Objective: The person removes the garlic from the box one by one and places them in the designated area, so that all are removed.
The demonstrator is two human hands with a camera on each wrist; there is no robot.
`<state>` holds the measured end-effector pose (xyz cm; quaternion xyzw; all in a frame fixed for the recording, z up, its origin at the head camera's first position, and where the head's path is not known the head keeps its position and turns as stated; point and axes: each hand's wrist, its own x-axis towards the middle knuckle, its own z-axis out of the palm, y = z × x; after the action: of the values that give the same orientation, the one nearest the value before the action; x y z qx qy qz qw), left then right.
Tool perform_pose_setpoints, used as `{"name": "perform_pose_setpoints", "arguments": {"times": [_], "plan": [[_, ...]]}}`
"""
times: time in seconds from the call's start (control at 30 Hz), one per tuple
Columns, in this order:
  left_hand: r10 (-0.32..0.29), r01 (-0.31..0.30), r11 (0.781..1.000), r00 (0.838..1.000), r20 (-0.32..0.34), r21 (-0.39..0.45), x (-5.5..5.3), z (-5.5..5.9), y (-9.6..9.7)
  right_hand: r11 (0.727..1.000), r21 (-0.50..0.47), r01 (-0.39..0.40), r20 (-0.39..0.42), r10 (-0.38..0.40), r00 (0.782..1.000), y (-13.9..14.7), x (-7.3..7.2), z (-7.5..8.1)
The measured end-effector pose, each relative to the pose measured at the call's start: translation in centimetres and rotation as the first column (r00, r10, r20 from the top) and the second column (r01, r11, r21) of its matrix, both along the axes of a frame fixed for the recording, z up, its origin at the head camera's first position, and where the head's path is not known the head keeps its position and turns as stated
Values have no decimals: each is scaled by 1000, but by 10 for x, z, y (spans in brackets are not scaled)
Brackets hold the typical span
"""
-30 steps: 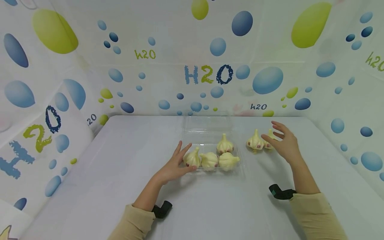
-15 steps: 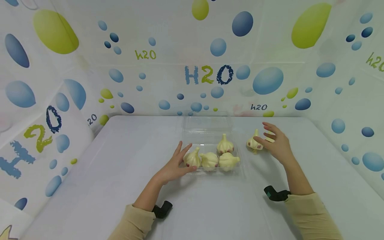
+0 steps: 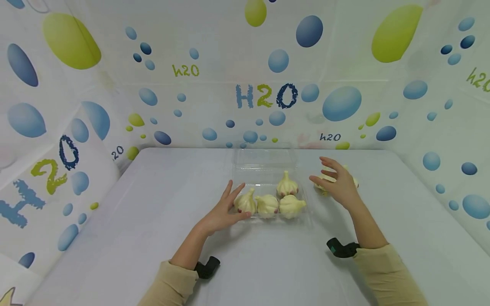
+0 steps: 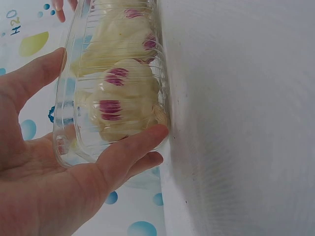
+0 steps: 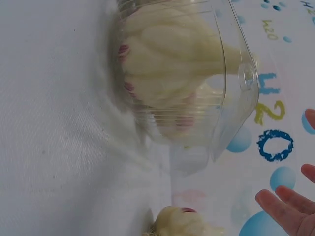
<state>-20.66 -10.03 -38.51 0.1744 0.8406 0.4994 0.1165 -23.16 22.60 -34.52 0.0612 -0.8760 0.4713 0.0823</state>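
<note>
My left hand (image 3: pixel 220 216) rests against the left front corner of a clear plastic clamshell container (image 3: pixel 264 187), fingers spread and fairly straight. In the left wrist view its fingers and thumb touch the container wall. Several pale garlic bulbs (image 3: pixel 267 204) with purple marks lie inside, one of them a bulb (image 3: pixel 287 186) in the back right part. My right hand (image 3: pixel 342 187) hovers with relaxed fingers and holds nothing, in front of two loose garlic bulbs (image 3: pixel 324 187) to the right of the container. It partly hides both. The right wrist view shows one loose bulb (image 5: pixel 183 223) near its fingers.
The container's clear lid (image 3: pixel 264 158) stands folded back toward the rear wall. A white table (image 3: pixel 172 182) lies under everything. Patterned sheeting (image 3: pixel 214 76) with blue and green drops encloses the back and sides. A black camera mount sits on each wrist.
My right hand has moved left, from the farther loose bulb across the nearer one, toward the container. The left hand and the bulbs have not visibly moved.
</note>
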Motion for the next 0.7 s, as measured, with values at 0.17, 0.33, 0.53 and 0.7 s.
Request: {"name": "perform_pose_setpoints", "arguments": {"times": [0.17,0.33,0.53,0.7], "plan": [[1,-1,1000,1000,0,1,0,0,0,999,-28,-25,1,25,1000,-7,-3,-1],[0,0,1000,1000,4,5,0,0,0,999,-29,-37,-8,37,999,-14,-5,-1],[3,-3,1000,1000,-2,-4,0,1,0,998,-29,-62,23,63,998,-22,-7,-2],[0,0,1000,1000,4,5,0,0,0,995,-38,-95,37,97,995,-28,-8,-4]]}}
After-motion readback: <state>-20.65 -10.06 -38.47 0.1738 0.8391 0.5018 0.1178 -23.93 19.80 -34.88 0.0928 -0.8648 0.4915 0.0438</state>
